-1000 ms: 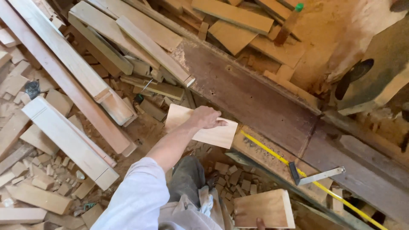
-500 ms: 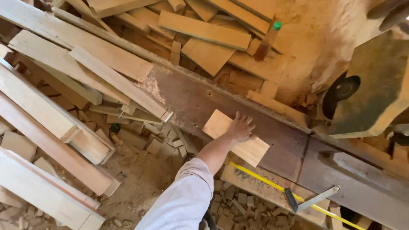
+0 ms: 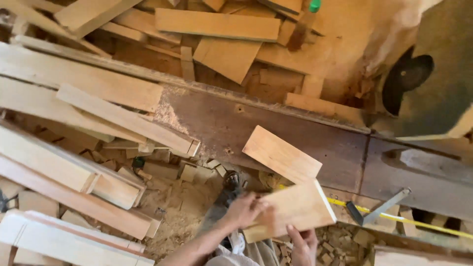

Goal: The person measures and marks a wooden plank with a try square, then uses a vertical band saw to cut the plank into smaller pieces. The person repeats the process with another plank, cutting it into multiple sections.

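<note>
**Wood: two hands on one board**

Wooden board (image 3: pixel 295 209) sits in both hands at the near edge of the table (image 3: pixel 276 123). The left hand (image 3: pixel 245 209) has its grip pinched on the board's left end, fingers curled over the top face. The right hand (image 3: pixel 303 244) is under the lower edge, fingers spread against it. Just beyond that grip, one second board (image 3: pixel 281 153) lies flat on the table, touching the held one. To the right of the grip lie one yellow tape measure (image 3: pixel 409 220) and one metal square (image 3: pixel 379 209).
</note>
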